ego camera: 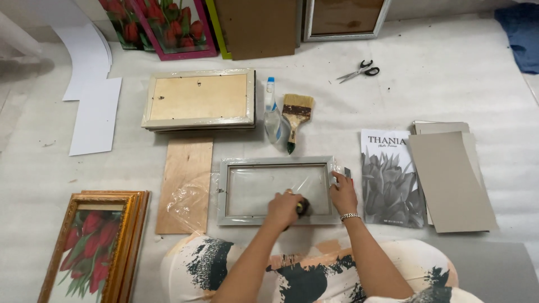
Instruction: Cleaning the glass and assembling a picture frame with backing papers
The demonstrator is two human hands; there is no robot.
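Centrally placed on the pale padded work surface: a grey rectangular frame, lying flat, clear plastic wrap crinkled over its pane and spilling off the left edge. Left hand closed around a small dark object, pressed on the frame's lower right part; what the object is, cannot tell. Right hand resting on the frame's right edge, fingers curled down against it, a beaded bracelet at the wrist.

Just left of the frame, a plain plywood board, partly under the loose wrap. Above that, a stack of pale frames, backs up. Between stack and grey frame, a clear spray bottle with a blue tip, lying beside a flat paintbrush with a green-ended handle.

Right of the grey frame, an upright printed sheet: white band with dark lettering on top, grey flower photograph below. Touching it on the right, overlapping grey cardboard sheets. Further up, scissors with black handles, well apart from both hands.

Lower left, gold-coloured frames stacked, red tulip picture on top. Upper left, white paper sheets. Along the top edge, more tulip pictures in pink and green frames.
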